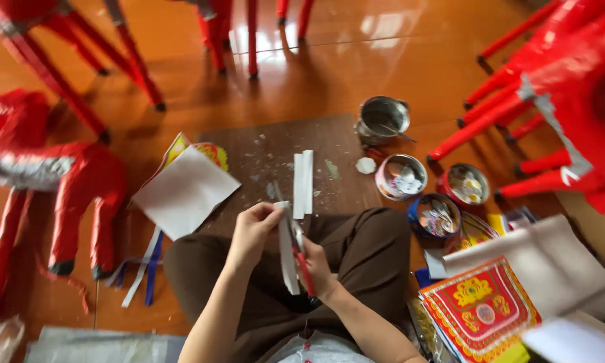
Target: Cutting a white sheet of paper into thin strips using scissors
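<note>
Scissors (pixel 301 259) with red handles sit in the right hand (pixel 316 269), whose fingers are closed through the grips, blades pointing up into a narrow white paper strip (pixel 287 252). The left hand (pixel 252 228) pinches the top of that strip between thumb and fingertips, holding it upright over the lap. The blade tips are blurred, so whether they are biting the paper at this instant is hard to say. To cut a strip like this cleanly, I would judge it best to keep it taut from the pinch above, feed it deep into the blades, and let the left hand guide the line.

Just beyond the hands, two more white strips (pixel 304 183) lie side by side on a dark mat (pixel 262 144) speckled with scraps, and a large white sheet (pixel 185 191) rests to the left over a coloured print.

To the right stands a cluster of round containers. A steel pot (pixel 381 119) holds what looks like a spoon or stick. Nearer, a pink-rimmed tin (pixel 401 177) carries pale round pieces, a red tin (pixel 465 184) holds small light bits, and a blue tin (pixel 435 216) has mixed shiny odds. Beside them lies a red and gold ornamental print (pixel 480 306). Red paper animal figures (pixel 60 178) stand around on the polished floor.
</note>
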